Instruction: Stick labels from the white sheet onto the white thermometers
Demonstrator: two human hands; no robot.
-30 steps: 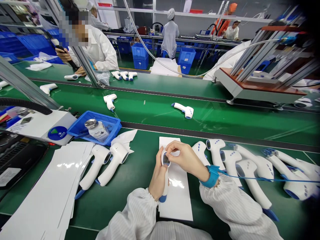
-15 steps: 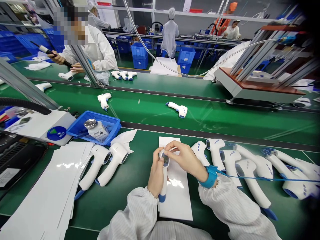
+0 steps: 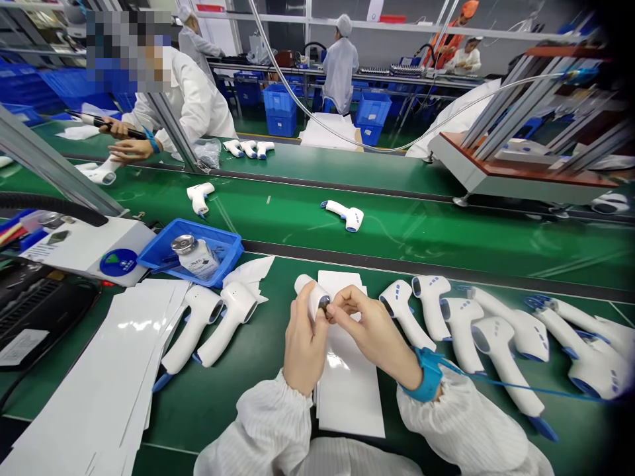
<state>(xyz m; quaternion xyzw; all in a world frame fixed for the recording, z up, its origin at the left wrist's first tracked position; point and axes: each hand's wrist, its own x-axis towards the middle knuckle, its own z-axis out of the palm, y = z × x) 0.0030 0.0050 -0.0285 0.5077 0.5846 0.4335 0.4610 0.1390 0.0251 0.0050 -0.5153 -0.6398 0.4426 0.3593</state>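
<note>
A white thermometer gun [image 3: 316, 299] is in my left hand [image 3: 305, 340], whose fingers are wrapped round it. Its dark end window tilts toward me, and most of its handle is hidden. My right hand [image 3: 364, 324] pinches thumb and fingertips together at the edge of that window; whatever lies between them is too small to make out. Under both hands lie white glossy sheets [image 3: 350, 396]. Several more thermometer guns [image 3: 461, 324] rest to the right of my right hand. Two others [image 3: 231, 317] lie to the left of my left hand.
A blue tray [image 3: 228, 264] with a metal-topped bottle stands left, behind a stack of white sheets [image 3: 94, 370]. The green conveyor [image 3: 268, 225] carries thermometer guns. Across it, a co-worker's hand [image 3: 131, 151] touches one. A blue wrist cord [image 3: 516, 383] runs right.
My left hand has turned the thermometer gun, so its handle no longer points toward me. My right fingertips moved to its window's lower edge. Guns on the conveyor shifted slightly left; the co-worker reached farther left.
</note>
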